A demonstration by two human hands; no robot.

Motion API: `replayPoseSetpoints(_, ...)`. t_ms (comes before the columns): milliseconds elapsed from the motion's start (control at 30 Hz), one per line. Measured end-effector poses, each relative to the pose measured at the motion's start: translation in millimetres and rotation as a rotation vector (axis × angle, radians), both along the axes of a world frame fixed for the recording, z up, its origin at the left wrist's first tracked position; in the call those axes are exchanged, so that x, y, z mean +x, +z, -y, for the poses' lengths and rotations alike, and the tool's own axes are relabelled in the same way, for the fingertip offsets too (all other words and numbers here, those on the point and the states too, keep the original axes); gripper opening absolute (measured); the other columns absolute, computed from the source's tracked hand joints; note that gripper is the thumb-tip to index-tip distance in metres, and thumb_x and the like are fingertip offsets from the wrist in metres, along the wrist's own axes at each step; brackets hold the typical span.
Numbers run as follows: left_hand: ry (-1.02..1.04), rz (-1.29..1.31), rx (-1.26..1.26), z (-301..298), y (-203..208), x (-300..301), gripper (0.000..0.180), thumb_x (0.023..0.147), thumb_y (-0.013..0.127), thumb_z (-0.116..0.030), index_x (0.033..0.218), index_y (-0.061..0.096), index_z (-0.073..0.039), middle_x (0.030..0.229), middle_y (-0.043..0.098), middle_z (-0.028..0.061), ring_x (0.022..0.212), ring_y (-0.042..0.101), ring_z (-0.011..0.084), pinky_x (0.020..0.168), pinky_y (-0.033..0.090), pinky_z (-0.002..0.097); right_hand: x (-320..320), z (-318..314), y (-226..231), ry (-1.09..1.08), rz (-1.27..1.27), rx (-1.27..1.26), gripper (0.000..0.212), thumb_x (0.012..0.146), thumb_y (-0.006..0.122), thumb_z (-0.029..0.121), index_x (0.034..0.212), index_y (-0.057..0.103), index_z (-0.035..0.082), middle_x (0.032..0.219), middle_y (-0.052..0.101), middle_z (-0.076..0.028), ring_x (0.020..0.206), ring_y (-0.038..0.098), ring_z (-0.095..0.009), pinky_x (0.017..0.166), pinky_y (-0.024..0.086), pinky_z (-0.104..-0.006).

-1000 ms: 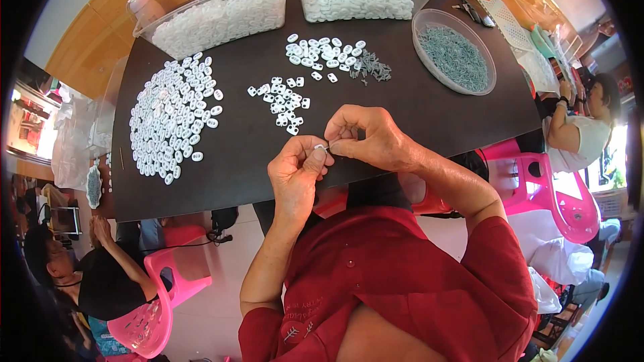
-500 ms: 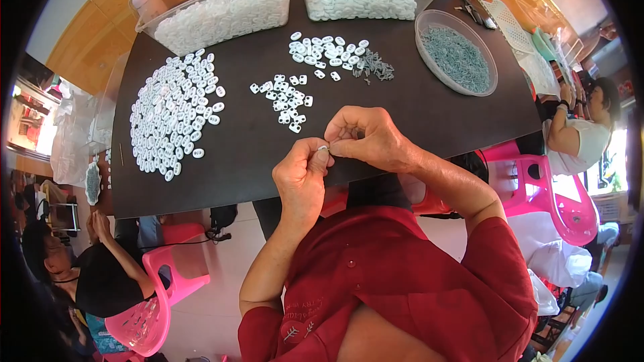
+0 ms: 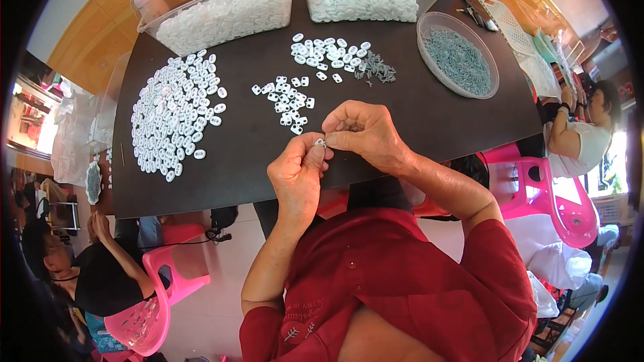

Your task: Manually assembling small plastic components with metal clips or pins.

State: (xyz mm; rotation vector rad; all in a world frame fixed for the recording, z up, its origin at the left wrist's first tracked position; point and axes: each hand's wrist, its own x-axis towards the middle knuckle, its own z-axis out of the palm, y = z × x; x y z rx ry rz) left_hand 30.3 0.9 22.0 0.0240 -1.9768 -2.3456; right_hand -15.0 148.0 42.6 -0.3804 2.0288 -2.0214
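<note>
Near the table's front edge, my left hand (image 3: 296, 173) pinches a small white plastic piece (image 3: 320, 142) between thumb and forefinger. My right hand (image 3: 367, 135) meets it from the right, thumb and fingertips closed right at the piece; whatever they pinch is hidden. Just beyond my hands lies a loose group of small white two-holed pieces (image 3: 290, 102). Behind those are white oval pieces (image 3: 332, 51), beside a little heap of grey screw-like pins (image 3: 379, 68). A wide spread of white ovals (image 3: 176, 114) covers the table's left part.
Two clear bins (image 3: 274, 19) of white pieces stand along the back of the dark table (image 3: 231, 161). At the right is a round tub (image 3: 494, 84) of grey-green pins, with dark-handled tools (image 3: 473, 11) behind it. Other people sit at both sides, near pink chairs (image 3: 164, 281).
Both hands have shifted slightly left, still together. The white piece has turned between the fingertips and shows more of its face. The items on the table keep their arrangement.
</note>
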Motion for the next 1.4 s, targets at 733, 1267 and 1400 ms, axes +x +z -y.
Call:
replayPoseSetpoints(733,-0.011,0.109,0.166,0.5,-6.0,-0.5,0.011,0.088,0.058,-0.003,0.093,0.062,0.005,0.074,0.064,0.0063,0.057,0.052,0.0061,0.047,0.041,0.0178,9.3,-0.8,-7.8,0.036,-0.116,0.164,0.006,0.085,0.06,0.004,0.086,0.059,-0.002,0.08,0.061,-0.004,0.07,0.056,-0.007,0.062,0.046,-0.0229)
replayPoseSetpoints(1267,0.013,0.096,0.278,10.3,-10.5,-1.7,0.012,0.087,0.057,-0.002,0.094,0.061,0.007,0.075,0.065,0.0124,0.055,0.055,0.0109,0.049,0.045,0.0221,-18.7,-34.2,-17.7,-0.202,-0.805,0.686,0.012,0.075,0.066,0.005,0.087,0.065,0.002,0.077,0.058,-0.008,0.071,0.055,-0.023,0.064,0.045,-0.0333)
replayPoseSetpoints(1400,0.022,0.119,0.282,9.4,-9.8,-0.9,0.012,0.087,0.058,-0.002,0.095,0.061,0.007,0.075,0.065,0.0128,0.055,0.055,0.0114,0.049,0.045,0.0223,-14.8,-21.4,-25.4,-0.2,-0.963,0.867,0.015,0.069,0.07,0.01,0.082,0.064,0.006,0.078,0.052,-0.007,0.073,0.049,-0.025,0.066,0.042,-0.0353)
